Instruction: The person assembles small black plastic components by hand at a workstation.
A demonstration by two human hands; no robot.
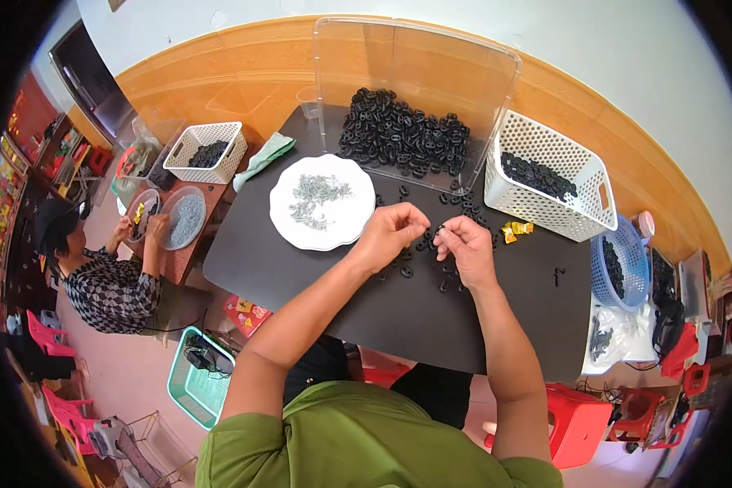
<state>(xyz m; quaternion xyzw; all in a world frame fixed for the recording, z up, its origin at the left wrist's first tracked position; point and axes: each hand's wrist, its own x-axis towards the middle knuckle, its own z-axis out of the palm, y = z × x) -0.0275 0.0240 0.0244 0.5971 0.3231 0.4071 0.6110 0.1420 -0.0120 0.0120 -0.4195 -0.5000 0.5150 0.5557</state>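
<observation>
My left hand (389, 233) and my right hand (465, 246) meet over the middle of a black table (301, 276). Their fingertips pinch a small black ring part (439, 231) between them. More loose black rings (407, 262) lie on the table just under my hands. A white plate (289, 224) with small grey metal pieces (317, 199) sits to the left of my left hand. Behind my hands, a big heap of black rings (403, 134) lies inside a clear plastic tray (415, 57).
A white basket (577, 163) with black parts stands at the right, yellow wrappers (516, 231) beside it, a blue basket (626, 268) further right. Another white basket (207, 150) sits at the left. A person in a patterned top (110, 289) works at a side table. Red stools (577, 423) stand below.
</observation>
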